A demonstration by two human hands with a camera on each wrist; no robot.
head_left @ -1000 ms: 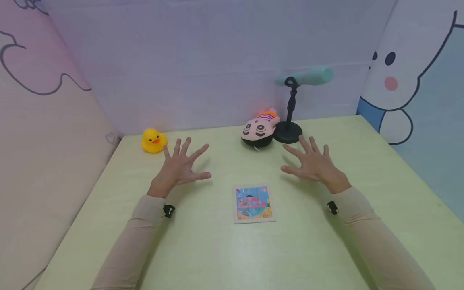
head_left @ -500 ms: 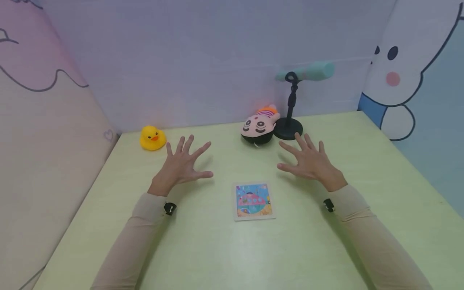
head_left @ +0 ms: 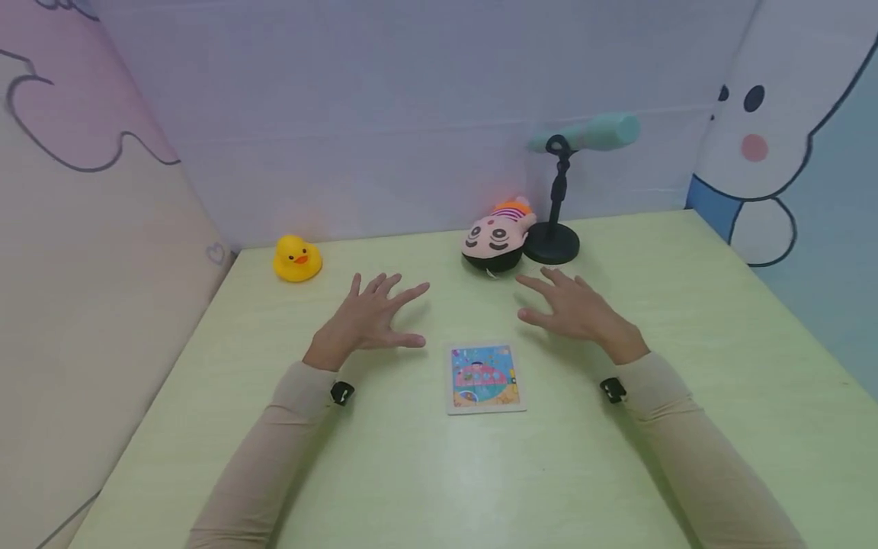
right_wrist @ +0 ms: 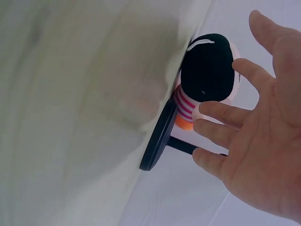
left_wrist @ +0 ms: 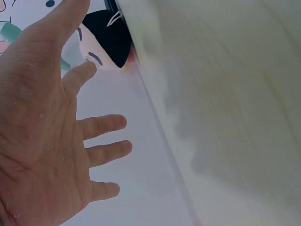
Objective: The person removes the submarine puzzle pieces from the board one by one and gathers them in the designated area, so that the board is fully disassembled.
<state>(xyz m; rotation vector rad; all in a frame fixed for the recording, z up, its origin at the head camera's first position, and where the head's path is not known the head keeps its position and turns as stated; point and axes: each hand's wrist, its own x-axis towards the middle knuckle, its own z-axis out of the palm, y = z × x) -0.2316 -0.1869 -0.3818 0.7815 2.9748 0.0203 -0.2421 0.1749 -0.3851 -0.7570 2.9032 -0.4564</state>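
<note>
The picture board [head_left: 485, 377] lies flat on the pale green table [head_left: 384, 488]; inside its whitish frame is printed a pink vessel with round windows, on blue water with sandy colour below, and the finer marks on it are too small to read. To the left of the board and a little behind it, the left hand [head_left: 360, 320] is in the air above the table, empty, with the fingers apart and the thumb pointing toward the side of the board. To the right of the board, also a little behind it, the right hand [head_left: 581, 313] is likewise raised and empty, its fingers spread and slightly bent, as the right wrist view shows well. Well behind the board, to the left, sits a yellow duck [head_left: 297, 259]. Almost straight behind the board lies a doll [head_left: 495, 236] in striped clothes, and just beside it, farther right, a black stand [head_left: 552, 242] bears a turquoise tube [head_left: 604, 132].
</note>
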